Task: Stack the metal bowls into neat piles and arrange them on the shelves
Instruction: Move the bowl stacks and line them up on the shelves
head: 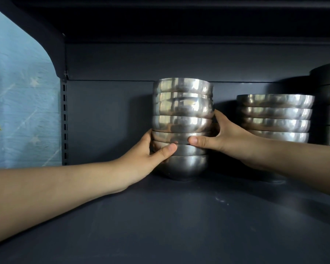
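The left hand (151, 149) and the right hand (227, 138) are bare. Both forearms (65, 191) are bare too, as far as they show. The thumbnails (172, 147) are short and plain.

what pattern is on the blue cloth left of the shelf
Pale blue cloth with small stars, white and one yellow, plus faint white streaks; the head view shows it.

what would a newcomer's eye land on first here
First, the tall stack of metal bowls at the centre of the dark shelf, shiny and slightly uneven, with the left grip and right grip holding its lower bowls from either side. Next, the shorter stack of wider bowls to its right, and the blue star-patterned cloth at the far left.
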`<action>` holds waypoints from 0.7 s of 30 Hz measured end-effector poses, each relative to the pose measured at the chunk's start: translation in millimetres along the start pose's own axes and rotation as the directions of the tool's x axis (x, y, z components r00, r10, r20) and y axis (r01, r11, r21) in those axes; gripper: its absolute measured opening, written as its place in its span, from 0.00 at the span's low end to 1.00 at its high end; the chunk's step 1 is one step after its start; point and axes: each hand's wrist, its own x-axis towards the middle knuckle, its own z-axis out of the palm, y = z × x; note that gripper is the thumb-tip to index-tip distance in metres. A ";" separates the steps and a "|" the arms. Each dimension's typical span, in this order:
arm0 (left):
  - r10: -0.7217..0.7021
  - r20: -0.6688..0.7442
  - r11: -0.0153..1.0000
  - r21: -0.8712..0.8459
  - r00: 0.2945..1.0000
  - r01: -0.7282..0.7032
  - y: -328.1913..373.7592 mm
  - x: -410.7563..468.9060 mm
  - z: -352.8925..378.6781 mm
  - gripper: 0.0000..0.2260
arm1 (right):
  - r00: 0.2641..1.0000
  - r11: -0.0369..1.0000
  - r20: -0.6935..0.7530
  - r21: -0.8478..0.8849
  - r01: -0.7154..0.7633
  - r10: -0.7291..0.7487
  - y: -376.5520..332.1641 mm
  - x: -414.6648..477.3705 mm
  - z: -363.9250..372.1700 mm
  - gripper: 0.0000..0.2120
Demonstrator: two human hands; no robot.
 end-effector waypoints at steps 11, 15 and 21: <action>-0.019 0.018 0.997 0.081 1.000 0.017 4.2 -2.7 0.8 0.08 | 0.998 0.995 0.039 0.082 -0.060 0.057 5.7 -2.5 5.1 0.44; -0.027 0.017 0.995 0.100 0.999 0.025 5.1 -2.6 1.0 0.08 | 0.996 0.987 0.066 0.144 -0.071 0.062 5.6 -3.2 7.0 0.40; -0.015 0.005 0.993 0.114 1.000 0.014 8.1 -4.0 2.2 0.26 | 0.992 0.984 0.073 0.139 -0.109 0.099 9.5 -1.6 7.2 0.43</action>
